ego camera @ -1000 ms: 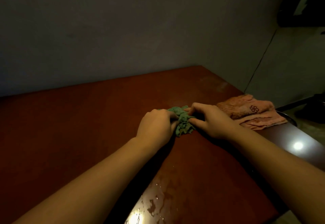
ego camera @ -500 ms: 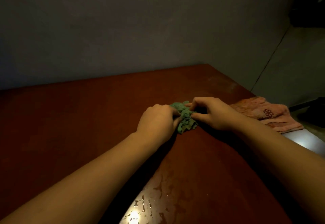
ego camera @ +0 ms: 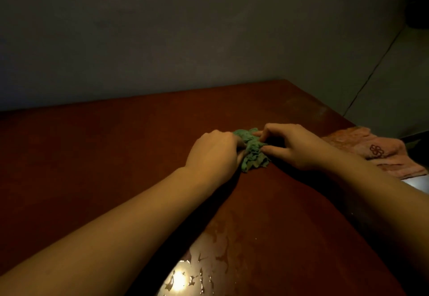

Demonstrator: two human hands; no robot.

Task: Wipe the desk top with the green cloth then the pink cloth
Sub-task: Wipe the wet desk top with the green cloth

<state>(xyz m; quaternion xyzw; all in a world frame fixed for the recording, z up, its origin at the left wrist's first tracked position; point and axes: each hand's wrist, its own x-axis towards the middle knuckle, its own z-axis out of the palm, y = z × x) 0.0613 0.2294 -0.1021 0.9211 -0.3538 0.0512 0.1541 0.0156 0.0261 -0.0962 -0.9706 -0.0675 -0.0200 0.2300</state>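
Observation:
A crumpled green cloth [ego camera: 253, 154] lies on the dark red-brown desk top [ego camera: 116, 147], near its middle. My left hand [ego camera: 213, 154] grips the cloth's left side with curled fingers. My right hand [ego camera: 294, 144] pinches its right side between thumb and fingers. A pink cloth [ego camera: 371, 149] with a small embroidered mark lies folded at the desk's right edge, just beyond my right forearm, and neither hand touches it.
A wet patch [ego camera: 209, 261] glints on the desk near its front edge, between my forearms. A grey wall [ego camera: 185, 40] runs along the back of the desk. The desk's right edge drops off past the pink cloth.
Both hands keep their hold on the green cloth and have bunched it slightly. The camera has turned left, so the pink cloth sits further right in view.

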